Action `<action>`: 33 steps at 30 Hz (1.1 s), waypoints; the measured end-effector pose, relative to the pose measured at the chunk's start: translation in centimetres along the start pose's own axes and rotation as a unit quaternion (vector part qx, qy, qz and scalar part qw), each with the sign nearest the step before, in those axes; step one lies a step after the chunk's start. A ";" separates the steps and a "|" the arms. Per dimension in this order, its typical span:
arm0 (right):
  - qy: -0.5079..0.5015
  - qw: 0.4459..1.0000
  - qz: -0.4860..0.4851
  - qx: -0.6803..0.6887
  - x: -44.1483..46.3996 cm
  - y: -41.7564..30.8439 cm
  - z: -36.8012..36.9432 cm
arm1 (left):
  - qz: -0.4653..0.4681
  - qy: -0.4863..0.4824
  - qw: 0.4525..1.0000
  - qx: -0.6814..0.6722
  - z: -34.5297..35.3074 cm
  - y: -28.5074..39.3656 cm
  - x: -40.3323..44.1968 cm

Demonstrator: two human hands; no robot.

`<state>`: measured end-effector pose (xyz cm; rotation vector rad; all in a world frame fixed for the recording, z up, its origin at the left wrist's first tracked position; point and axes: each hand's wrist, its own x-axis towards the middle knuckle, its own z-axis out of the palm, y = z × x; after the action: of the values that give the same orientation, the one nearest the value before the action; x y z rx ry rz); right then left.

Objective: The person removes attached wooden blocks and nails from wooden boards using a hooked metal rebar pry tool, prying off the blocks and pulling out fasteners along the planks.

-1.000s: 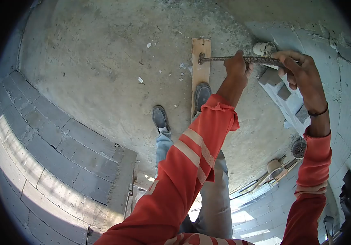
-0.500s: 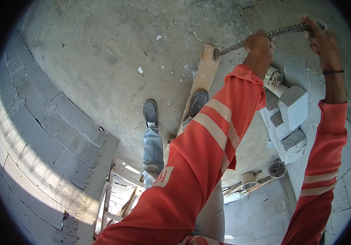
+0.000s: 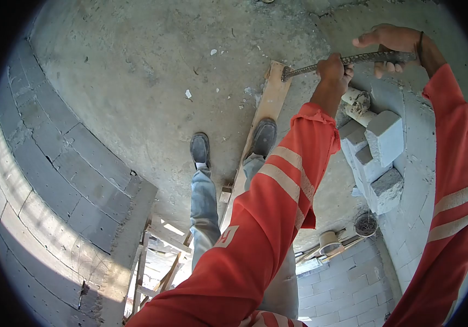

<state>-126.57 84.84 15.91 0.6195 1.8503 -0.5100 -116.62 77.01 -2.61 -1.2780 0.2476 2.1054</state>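
Observation:
My left hand (image 3: 333, 71) is closed around a ribbed steel bar (image 3: 364, 58). The bar's far end, which looks bent or thickened, rests at the top end of a wooden plank (image 3: 273, 98) on the floor. Near the bar's other end, my right hand (image 3: 394, 43) lies against it with the thumb stretched out and the fingers apart below the bar. It is not wrapped round the steel. My right shoe (image 3: 265, 136) is on the plank, and my left shoe (image 3: 200, 148) is on the concrete beside it.
Light blocks (image 3: 385, 136) and a broken lump are stacked on the right. A bucket (image 3: 330, 242) and a dark round container (image 3: 366, 224) stand lower right. A block wall (image 3: 70, 174) curves along the left, with timber framing (image 3: 152, 261) beside it. White chips dot the concrete floor (image 3: 152, 82).
My right hand has loosened from its grip on the bar's end and tilted over it, with the thumb extended. My left hand has moved slightly left and down, still holding the bar.

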 end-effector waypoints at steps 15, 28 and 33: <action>0.166 0.974 -0.153 0.032 -8.6 6.6 24.5 | -0.021 -0.160 0.970 0.181 -16.4 -0.3 -8.3; 0.248 0.959 -0.015 0.136 -11.1 6.3 36.6 | 0.061 0.158 0.789 0.590 -19.5 -2.6 -11.3; 0.226 0.962 0.008 0.154 -10.4 8.4 40.0 | 0.143 0.157 0.725 0.655 -21.3 -3.7 -12.5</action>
<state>-89.52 65.10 11.62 1.0256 2.2091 -0.6960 -95.07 64.34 -2.20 -0.6310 1.7894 1.2260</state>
